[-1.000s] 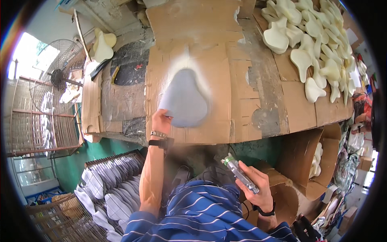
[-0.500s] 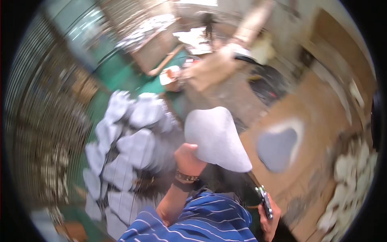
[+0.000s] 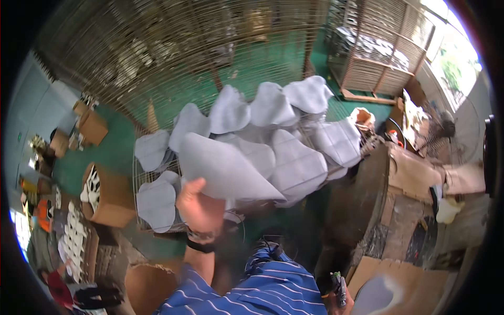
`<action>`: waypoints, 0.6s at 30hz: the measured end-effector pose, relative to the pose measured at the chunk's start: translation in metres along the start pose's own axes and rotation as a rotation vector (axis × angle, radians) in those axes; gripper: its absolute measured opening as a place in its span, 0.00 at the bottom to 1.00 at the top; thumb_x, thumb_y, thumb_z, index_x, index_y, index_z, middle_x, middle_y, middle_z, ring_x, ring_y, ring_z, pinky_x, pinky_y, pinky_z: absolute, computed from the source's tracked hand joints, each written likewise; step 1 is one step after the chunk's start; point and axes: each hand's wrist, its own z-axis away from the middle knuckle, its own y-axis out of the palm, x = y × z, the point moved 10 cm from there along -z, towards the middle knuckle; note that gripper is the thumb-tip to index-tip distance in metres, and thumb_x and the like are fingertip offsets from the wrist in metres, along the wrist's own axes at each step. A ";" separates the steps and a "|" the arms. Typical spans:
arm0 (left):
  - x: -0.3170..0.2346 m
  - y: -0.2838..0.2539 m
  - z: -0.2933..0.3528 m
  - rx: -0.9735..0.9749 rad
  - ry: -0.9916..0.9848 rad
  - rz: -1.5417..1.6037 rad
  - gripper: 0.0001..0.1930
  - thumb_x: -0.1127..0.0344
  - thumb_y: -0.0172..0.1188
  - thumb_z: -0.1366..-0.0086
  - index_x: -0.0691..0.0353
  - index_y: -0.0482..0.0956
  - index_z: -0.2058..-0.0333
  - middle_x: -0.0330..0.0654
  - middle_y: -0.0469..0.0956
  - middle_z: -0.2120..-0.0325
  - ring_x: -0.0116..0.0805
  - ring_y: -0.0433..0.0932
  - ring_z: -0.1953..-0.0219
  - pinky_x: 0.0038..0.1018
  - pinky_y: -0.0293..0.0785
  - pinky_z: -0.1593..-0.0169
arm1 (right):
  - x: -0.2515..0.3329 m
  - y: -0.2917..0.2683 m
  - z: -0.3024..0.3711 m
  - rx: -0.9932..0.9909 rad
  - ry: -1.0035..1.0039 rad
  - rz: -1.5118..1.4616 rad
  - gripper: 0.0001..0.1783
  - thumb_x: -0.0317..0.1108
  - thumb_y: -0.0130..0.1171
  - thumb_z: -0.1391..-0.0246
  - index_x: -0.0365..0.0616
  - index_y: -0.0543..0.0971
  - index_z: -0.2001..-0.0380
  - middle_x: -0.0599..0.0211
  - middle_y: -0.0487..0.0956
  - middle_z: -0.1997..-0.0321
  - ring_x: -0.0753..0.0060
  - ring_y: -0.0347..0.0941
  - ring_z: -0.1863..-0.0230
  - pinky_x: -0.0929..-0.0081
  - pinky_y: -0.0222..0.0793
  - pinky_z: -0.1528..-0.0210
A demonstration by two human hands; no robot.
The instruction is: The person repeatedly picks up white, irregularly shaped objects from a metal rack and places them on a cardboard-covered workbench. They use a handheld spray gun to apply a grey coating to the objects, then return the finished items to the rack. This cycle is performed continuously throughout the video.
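Observation:
My left hand [image 3: 200,209] is closed on the edge of a light-grey, rounded sheet [image 3: 220,167], with the thumb on top. The sheet is tilted and hangs over a wire rack [image 3: 137,184], where several similar grey pieces [image 3: 298,164] lie in rows. Down at the lower right, my right hand [image 3: 345,304] grips a small silver-and-black metal tool [image 3: 340,289]; its exact kind is not clear. Close to that hand, another grey piece [image 3: 374,295] with a whitish patch beside it rests on a cardboard-covered table [image 3: 420,278].
Tall wire racks [image 3: 210,52] stand beyond, on a green floor [image 3: 118,121]. An open cardboard drum [image 3: 113,194] with white pieces is at left. A person in a red top [image 3: 60,289] is at the lower left. A bench [image 3: 362,197] borders the right side.
My view has swung left, so the wire rack now fills the middle and the cardboard table sits at the lower right. The sheet in my left hand is now over the rack.

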 end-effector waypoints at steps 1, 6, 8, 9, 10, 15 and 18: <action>-0.024 -0.014 -0.016 -0.068 0.078 -0.029 0.25 0.69 0.58 0.41 0.64 0.73 0.43 0.48 0.78 0.46 0.48 0.77 0.44 0.48 0.71 0.38 | 0.008 0.010 -0.008 0.023 -0.013 0.014 0.24 0.31 0.56 0.33 0.38 0.73 0.36 0.60 0.79 0.40 0.70 0.74 0.41 0.75 0.67 0.39; -0.162 -0.077 -0.117 -0.051 0.383 -0.146 0.21 0.68 0.57 0.41 0.63 0.71 0.48 0.50 0.76 0.49 0.56 0.73 0.42 0.62 0.70 0.40 | 0.036 0.054 -0.039 0.154 -0.063 0.046 0.23 0.31 0.55 0.33 0.37 0.73 0.36 0.61 0.79 0.40 0.71 0.74 0.41 0.76 0.67 0.39; -0.210 -0.116 -0.165 -0.059 0.414 -0.119 0.25 0.69 0.55 0.42 0.66 0.67 0.44 0.57 0.71 0.43 0.63 0.68 0.39 0.70 0.64 0.37 | 0.045 0.069 -0.049 0.180 -0.074 0.053 0.23 0.31 0.55 0.33 0.37 0.73 0.37 0.61 0.79 0.40 0.71 0.74 0.41 0.76 0.67 0.39; -0.232 -0.125 -0.185 -0.046 0.432 -0.131 0.26 0.70 0.55 0.42 0.67 0.66 0.44 0.56 0.70 0.43 0.62 0.68 0.39 0.71 0.64 0.37 | 0.048 0.075 -0.053 0.190 -0.077 0.055 0.23 0.31 0.55 0.32 0.37 0.73 0.37 0.61 0.79 0.40 0.71 0.74 0.41 0.76 0.67 0.39; -0.253 -0.121 -0.200 -0.028 0.454 -0.155 0.26 0.70 0.54 0.42 0.68 0.65 0.44 0.55 0.69 0.42 0.62 0.68 0.39 0.71 0.64 0.37 | 0.051 0.080 -0.057 0.208 -0.079 0.046 0.23 0.31 0.54 0.32 0.37 0.74 0.37 0.62 0.79 0.40 0.72 0.74 0.41 0.76 0.67 0.39; -0.332 -0.219 -0.248 -0.127 0.710 -0.218 0.22 0.72 0.54 0.41 0.65 0.69 0.46 0.51 0.72 0.46 0.58 0.71 0.42 0.68 0.66 0.37 | 0.062 0.109 -0.073 0.254 -0.091 0.024 0.21 0.30 0.52 0.32 0.37 0.74 0.38 0.62 0.80 0.40 0.73 0.74 0.40 0.76 0.66 0.38; -0.320 -0.369 -0.237 -0.631 0.703 -0.263 0.21 0.74 0.55 0.42 0.61 0.73 0.48 0.45 0.75 0.51 0.48 0.73 0.45 0.60 0.72 0.44 | 0.068 0.117 -0.079 0.260 -0.072 0.041 0.21 0.30 0.52 0.32 0.37 0.74 0.38 0.62 0.80 0.40 0.73 0.74 0.40 0.76 0.66 0.38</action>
